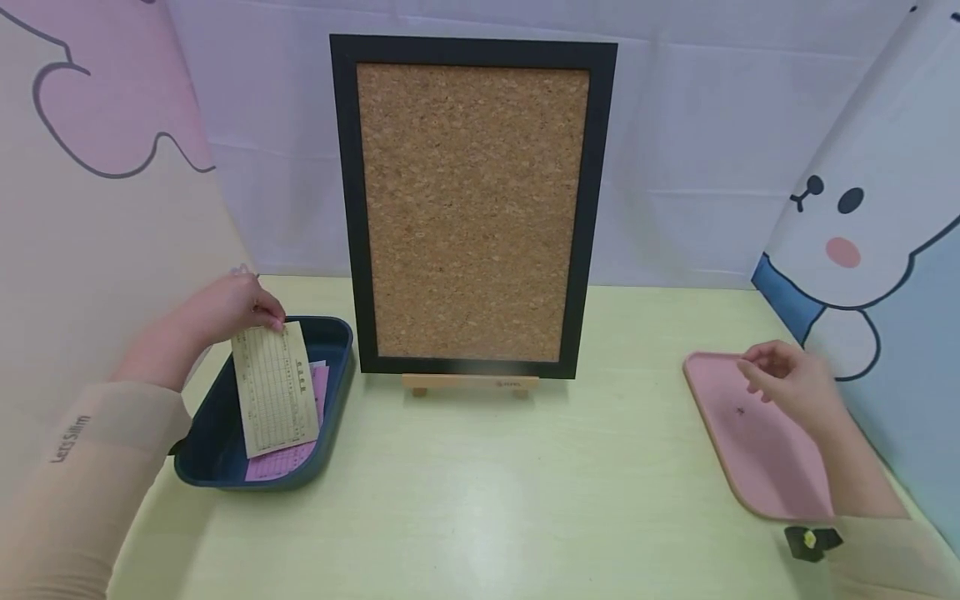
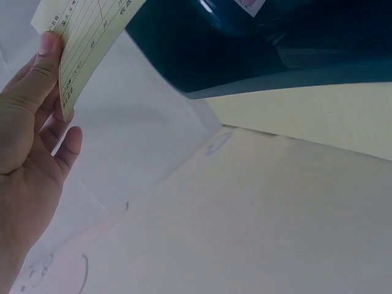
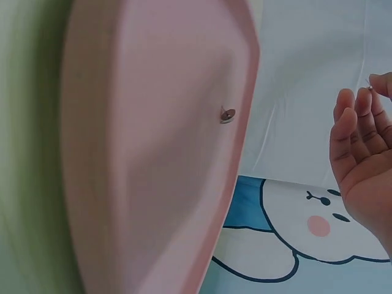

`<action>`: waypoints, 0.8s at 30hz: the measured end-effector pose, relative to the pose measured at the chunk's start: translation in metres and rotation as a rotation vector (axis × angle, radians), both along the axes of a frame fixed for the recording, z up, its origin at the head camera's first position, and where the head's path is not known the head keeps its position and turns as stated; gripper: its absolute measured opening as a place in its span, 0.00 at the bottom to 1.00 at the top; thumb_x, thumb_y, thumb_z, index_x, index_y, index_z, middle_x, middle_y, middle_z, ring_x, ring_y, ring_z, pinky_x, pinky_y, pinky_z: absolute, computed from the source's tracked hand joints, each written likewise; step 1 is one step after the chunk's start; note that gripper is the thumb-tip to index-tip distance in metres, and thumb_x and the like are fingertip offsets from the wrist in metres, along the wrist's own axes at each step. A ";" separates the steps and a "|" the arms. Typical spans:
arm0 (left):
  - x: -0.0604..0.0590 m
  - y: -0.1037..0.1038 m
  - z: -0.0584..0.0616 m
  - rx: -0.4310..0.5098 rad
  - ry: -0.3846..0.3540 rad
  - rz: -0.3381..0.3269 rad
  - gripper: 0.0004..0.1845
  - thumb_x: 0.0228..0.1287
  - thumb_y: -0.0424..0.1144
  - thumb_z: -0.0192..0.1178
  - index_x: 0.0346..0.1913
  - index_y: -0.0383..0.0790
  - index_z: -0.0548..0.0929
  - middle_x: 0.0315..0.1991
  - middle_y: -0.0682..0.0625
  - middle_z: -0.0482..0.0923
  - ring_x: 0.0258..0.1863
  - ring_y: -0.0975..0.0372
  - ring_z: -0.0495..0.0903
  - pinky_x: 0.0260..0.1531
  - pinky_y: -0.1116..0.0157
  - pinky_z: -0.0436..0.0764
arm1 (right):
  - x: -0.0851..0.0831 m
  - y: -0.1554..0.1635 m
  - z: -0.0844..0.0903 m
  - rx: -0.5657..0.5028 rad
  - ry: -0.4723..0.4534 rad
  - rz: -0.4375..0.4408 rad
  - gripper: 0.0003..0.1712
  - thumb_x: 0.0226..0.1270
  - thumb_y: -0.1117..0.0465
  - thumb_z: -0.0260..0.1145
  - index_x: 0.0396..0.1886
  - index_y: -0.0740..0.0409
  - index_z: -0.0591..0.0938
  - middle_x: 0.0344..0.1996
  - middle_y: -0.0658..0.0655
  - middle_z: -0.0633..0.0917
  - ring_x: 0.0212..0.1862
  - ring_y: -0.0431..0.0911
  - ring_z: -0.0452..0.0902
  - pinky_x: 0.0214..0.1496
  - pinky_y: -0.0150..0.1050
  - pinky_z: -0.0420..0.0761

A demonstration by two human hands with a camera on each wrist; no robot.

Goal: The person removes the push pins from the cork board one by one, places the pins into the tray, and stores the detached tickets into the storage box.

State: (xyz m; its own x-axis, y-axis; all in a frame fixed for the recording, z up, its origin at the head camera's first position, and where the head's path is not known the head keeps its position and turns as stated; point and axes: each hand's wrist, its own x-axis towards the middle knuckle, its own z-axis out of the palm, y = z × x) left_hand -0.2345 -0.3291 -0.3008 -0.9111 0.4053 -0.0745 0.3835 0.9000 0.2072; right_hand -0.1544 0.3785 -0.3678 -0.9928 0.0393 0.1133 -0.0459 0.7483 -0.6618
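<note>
While the left hand (image 1: 225, 312) pinches a yellowish printed slip (image 1: 275, 388), right hand (image 1: 791, 383) fingers (image 3: 361, 110) pinch something tiny

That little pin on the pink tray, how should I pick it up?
The pin lies alone on the flat floor of the pink tray, apart from the rim. Probably best to come straight down from above and pinch its round head by the edges with fingertips; its point cannot be made out.

Left hand (image 1: 225, 312) pinching (fingers curled), right hand (image 1: 791, 379) loosely cupped.
</note>
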 end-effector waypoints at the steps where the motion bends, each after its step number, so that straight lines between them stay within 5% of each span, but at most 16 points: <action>1: 0.001 0.000 -0.003 0.001 -0.010 0.003 0.04 0.52 0.31 0.68 0.33 0.38 0.87 0.26 0.51 0.77 0.30 0.57 0.69 0.26 0.66 0.73 | 0.000 0.001 -0.002 0.011 -0.014 -0.003 0.16 0.67 0.52 0.61 0.43 0.62 0.75 0.22 0.44 0.81 0.23 0.42 0.77 0.23 0.34 0.77; 7: 0.005 -0.003 -0.016 0.013 -0.046 -0.005 0.04 0.53 0.31 0.68 0.33 0.39 0.87 0.27 0.51 0.79 0.28 0.59 0.72 0.27 0.66 0.74 | 0.000 0.009 -0.014 0.049 -0.105 0.010 0.20 0.69 0.51 0.59 0.46 0.65 0.74 0.26 0.57 0.82 0.23 0.44 0.76 0.25 0.35 0.77; 16: 0.005 -0.003 -0.034 0.036 -0.055 -0.131 0.02 0.53 0.35 0.68 0.27 0.43 0.85 0.24 0.57 0.80 0.22 0.66 0.72 0.24 0.69 0.74 | -0.006 0.024 -0.036 0.048 -0.160 0.121 0.15 0.67 0.59 0.63 0.44 0.67 0.75 0.27 0.55 0.78 0.22 0.43 0.75 0.23 0.36 0.76; 24: 0.006 0.000 -0.044 0.061 -0.115 -0.141 0.04 0.52 0.35 0.69 0.25 0.45 0.84 0.24 0.57 0.80 0.23 0.67 0.73 0.27 0.69 0.75 | -0.017 0.028 -0.048 0.072 -0.253 0.201 0.14 0.65 0.62 0.64 0.42 0.71 0.77 0.28 0.56 0.79 0.25 0.39 0.75 0.26 0.34 0.77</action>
